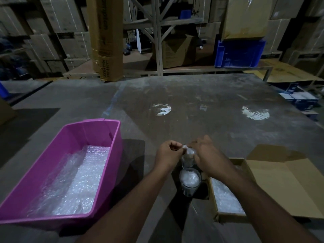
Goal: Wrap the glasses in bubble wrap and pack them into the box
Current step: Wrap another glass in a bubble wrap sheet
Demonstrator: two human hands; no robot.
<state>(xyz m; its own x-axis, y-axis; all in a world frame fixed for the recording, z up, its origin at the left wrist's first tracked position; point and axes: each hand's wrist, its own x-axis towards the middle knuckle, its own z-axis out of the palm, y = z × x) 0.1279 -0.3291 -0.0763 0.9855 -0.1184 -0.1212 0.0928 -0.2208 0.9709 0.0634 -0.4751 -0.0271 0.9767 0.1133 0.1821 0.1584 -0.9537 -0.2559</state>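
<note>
1. Dim warehouse shelving stacked with cardboard cartons rises behind a worn grey table [201,106], and a blue crate [240,53] sits on the rack to the right.
2. Both forearms reach in from the bottom edge and meet just above the table's near middle.
3. The left hand [168,153] is turned knuckles-up, with thumb and forefinger pinched on the top edge of a piece of bubble wrap [188,152].
4. The right hand [205,155] faces it with fingers curled over the same bubble wrap from the other side, so both hands clamp it between them.
5. What the wrap covers is hard to make out; a clear shape hangs beneath the hands, but the fingers hide most of it.
6. Directly below the hands, a glass [189,181] stands upright on the table, stuffed with crumpled white wrap.
7. Just right of the glass, an open cardboard box [280,186] lies with its flaps spread; the right forearm crosses over it and hides part of the bubble-wrap lining inside.
8. On the left, a pink plastic tub [112,155] holds sheets of bubble wrap along its floor.
9. Low light blurs the fine detail of the fingers.
</note>
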